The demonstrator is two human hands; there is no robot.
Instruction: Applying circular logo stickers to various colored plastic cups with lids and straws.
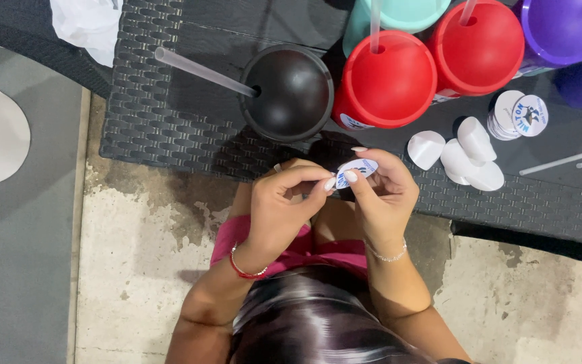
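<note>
Cups (389, 81) with domed lids and straws crowd the dark woven table (149, 121); both hands' fingers (345, 176) pinch a round sticker (357, 168); concrete floor (143, 256) below.

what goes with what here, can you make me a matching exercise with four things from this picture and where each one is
Things:
1. round sticker
2. black cup
3. pile of peeled white backings
4. purple cup

Places:
A. top right corner of the table
B. pinched between the fingertips of the left hand and right hand
C. left of the red cups, its straw pointing up and left
D. loose on the table, right of the hands

Pairs: 1-B, 2-C, 3-D, 4-A
</note>
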